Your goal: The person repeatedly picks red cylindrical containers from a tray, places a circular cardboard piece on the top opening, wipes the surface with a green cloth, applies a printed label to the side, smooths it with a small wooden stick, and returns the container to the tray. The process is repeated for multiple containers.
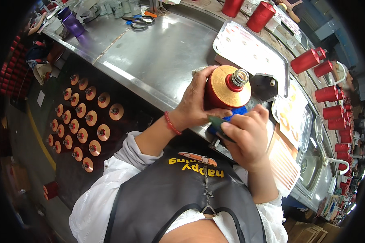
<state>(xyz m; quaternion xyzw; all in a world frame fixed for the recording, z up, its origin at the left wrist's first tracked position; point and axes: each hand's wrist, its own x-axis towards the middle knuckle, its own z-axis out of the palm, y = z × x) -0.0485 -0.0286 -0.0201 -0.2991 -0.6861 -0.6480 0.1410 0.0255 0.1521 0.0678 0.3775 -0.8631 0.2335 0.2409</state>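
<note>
My left hand (192, 103) is wrapped round a red bottle (227, 90) with a gold top face and a clear threaded glass neck. The bottle is tilted so that its neck points up and slightly to the right. In my right hand (249, 135), a dark green, flat, pointed piece (218, 123) is pinched between thumb and fingers. Its tip lies close to my left thumb, at the near side of the bottle; whether it touches the bottle I cannot tell. Something bright blue (236, 112) shows behind and below, between the two hands.
Rows of similar gold-topped bottles (81, 109) stand low at the left. On the metal bench (150, 56) lie black scissors (140, 24) and a purple drinking bottle (72, 25). A white tray (247, 48), printed sheets (288, 113) and a sink (310, 166) are at the right, with red bottles (308, 60) beyond.
</note>
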